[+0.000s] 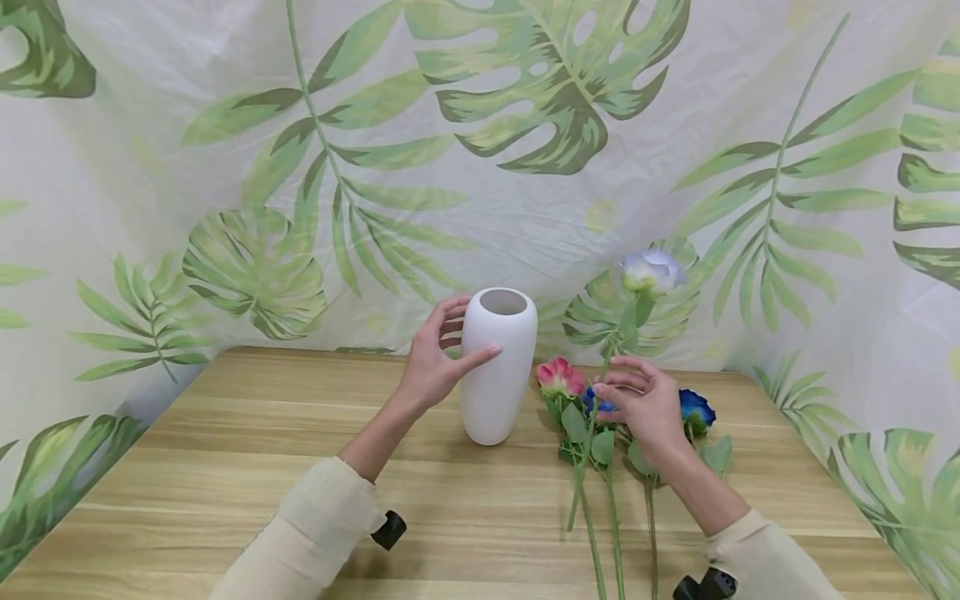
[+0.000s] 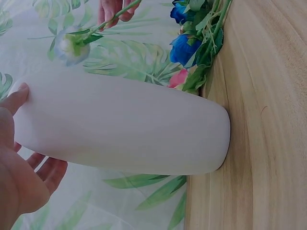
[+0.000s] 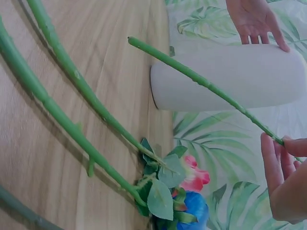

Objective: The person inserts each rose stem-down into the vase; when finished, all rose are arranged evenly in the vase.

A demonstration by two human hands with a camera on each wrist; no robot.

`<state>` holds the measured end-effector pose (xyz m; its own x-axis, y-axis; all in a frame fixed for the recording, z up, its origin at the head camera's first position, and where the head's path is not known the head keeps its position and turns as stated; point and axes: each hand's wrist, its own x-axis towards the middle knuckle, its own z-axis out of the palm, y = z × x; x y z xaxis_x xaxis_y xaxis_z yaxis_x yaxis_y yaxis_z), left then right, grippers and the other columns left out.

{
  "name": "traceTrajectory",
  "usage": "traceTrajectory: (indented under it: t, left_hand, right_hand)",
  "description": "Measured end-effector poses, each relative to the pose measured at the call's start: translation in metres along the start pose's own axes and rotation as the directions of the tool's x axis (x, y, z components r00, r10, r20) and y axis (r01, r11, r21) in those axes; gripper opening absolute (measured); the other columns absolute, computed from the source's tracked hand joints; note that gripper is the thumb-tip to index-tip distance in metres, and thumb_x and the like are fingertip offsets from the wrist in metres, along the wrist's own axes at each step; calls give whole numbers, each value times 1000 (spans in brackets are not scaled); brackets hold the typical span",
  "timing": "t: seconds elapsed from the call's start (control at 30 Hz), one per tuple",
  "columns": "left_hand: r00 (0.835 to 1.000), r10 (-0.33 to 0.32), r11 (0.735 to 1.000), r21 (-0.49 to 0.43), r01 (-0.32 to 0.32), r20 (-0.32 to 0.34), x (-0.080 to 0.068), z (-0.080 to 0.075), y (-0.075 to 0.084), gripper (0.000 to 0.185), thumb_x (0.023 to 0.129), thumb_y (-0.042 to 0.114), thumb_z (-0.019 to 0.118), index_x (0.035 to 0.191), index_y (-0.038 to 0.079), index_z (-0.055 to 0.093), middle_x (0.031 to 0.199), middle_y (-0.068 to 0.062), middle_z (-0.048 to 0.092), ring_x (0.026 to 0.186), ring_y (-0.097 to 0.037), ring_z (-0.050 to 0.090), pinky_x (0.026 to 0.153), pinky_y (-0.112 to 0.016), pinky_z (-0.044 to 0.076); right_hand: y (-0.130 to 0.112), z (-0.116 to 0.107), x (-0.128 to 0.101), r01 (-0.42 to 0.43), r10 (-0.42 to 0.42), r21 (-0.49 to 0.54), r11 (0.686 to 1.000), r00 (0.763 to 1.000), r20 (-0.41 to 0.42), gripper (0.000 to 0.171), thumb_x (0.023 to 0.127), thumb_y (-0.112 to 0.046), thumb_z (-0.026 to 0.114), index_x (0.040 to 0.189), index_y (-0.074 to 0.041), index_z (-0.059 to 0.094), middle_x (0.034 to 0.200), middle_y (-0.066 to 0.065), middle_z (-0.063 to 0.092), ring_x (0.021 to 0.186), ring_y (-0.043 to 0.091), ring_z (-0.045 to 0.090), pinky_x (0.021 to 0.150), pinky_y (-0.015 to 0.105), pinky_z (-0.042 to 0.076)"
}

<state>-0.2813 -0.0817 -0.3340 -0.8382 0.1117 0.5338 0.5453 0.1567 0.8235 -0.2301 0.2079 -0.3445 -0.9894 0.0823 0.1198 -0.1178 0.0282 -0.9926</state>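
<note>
left hand (image 1: 438,354) gripping white vase (image 1: 498,383), right hand (image 1: 643,410) pinching pale flower (image 1: 651,273), vase between both hands

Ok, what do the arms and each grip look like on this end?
The left sleeve and right sleeve are plain cream, ending short of the wrist. A small black device shows by the left one, black pieces by the right. The left grip and right grip are bare hands, ungloved; no cables visible.

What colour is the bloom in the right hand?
The bloom is white tinged pale lavender-blue; the head view shows it best.
</note>
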Motion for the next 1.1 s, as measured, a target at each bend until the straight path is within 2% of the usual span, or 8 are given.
traceTrajectory:
  t: [0.17, 0.37, 0.57, 0.77, 0.93, 1.1]
  left_hand:
    - [1000, 6, 1000, 3, -6, 4, 1, 0, -1, 71, 82, 8, 87, 144, 4, 52, 136, -20, 60, 123, -35, 60, 101, -50, 52]
    - [1000, 1, 1000, 4, -1, 7, 1, -1, -1, 71, 82, 9, 86, 144, 4, 51, 136, -20, 60, 123, -35, 60, 100, -51, 52]
    - [1000, 4, 1000, 4, -4, 10, 1, 0, -2, 70, 83, 9, 86, 143, 4, 51, 136, -20, 59, 125, -34, 58, 100, -51, 52]
    - [1000, 9, 1000, -5, -9, 10, 2, 0, -3, 68, 83, 8, 85, 142, 3, 52, 137, -19, 59, 125, -34, 57, 100, -51, 51]
    - [1000, 2, 1000, -18, -2, 5, 1, 0, -3, 68, 83, 8, 86, 142, 4, 52, 138, -17, 58, 126, -33, 57, 100, -50, 51]
    - [1000, -8, 1000, -23, 8, 5, 1, -1, -3, 69, 82, 8, 86, 142, 4, 52, 139, -17, 58, 126, -34, 57, 100, -50, 50]
  right_hand:
    - [-1, -2, 2, 56, -57, -20, 998, 998, -22, 44, 95, 6, 70, 136, 4, 54, 90, -3, 75, 82, 11, 73, 67, 35, 63]
    - [-5, -1, 3, 119, -118, 9, 993, 992, -34, 43, 94, 5, 71, 134, 4, 55, 89, -4, 75, 83, 11, 74, 67, 35, 63]
    - [-19, 0, 3, 186, -170, 153, 971, 979, -111, 37, 92, 6, 74, 125, -4, 63, 90, -1, 75, 80, 12, 74, 63, 33, 62]
    - [-33, -1, 8, 264, -205, 305, 915, 956, -211, 37, 89, 11, 73, 122, -3, 63, 86, 2, 75, 78, 15, 75, 60, 33, 62]
    - [-41, 0, 13, 337, -224, 377, 863, 923, -313, 37, 89, 14, 72, 120, -3, 62, 84, 4, 72, 84, 17, 75, 59, 32, 62]
    - [-47, 3, 16, 401, -220, 465, 789, 892, -396, 33, 88, 13, 74, 115, -1, 63, 86, 8, 70, 80, 19, 74, 56, 33, 61]
